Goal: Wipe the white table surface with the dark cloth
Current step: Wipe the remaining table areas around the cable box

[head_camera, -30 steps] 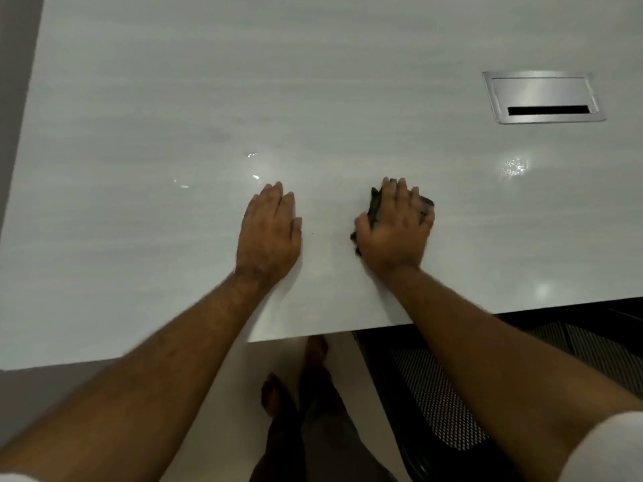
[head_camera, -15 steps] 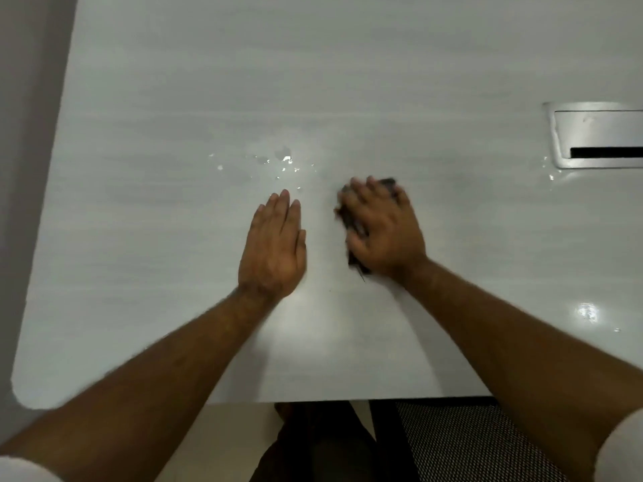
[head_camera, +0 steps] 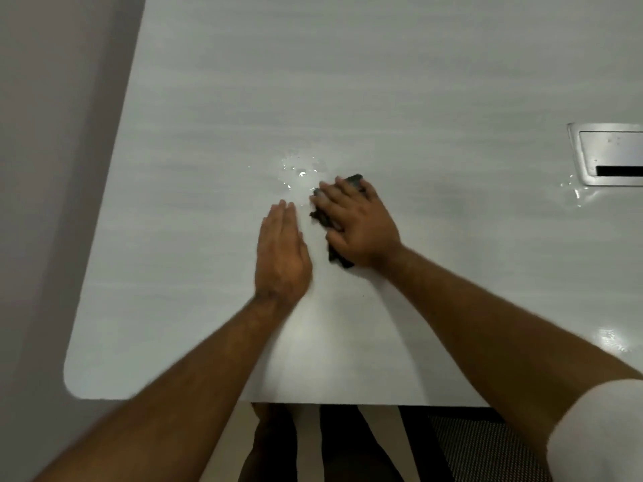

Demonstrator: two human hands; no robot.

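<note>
The white table [head_camera: 382, 81] fills most of the head view. My right hand [head_camera: 358, 222] lies flat on the dark cloth [head_camera: 322, 217] near the middle of the table and presses it down. Only the cloth's edges show around my fingers and under my palm. Just beyond my fingertips is a small patch of water droplets [head_camera: 301, 170]. My left hand [head_camera: 282, 253] rests flat on the table, fingers together, right beside the cloth and holding nothing.
A metal cable hatch [head_camera: 609, 154] is set into the table at the right edge of view, with droplets by it. The table's rounded corner [head_camera: 74, 387] is at lower left. A black mesh chair [head_camera: 480, 450] and my legs show below the front edge.
My right hand has slid the cloth leftward and away from me, close to the droplets. The left hand stays flat in place. The view has shifted so the hatch sits further right.
</note>
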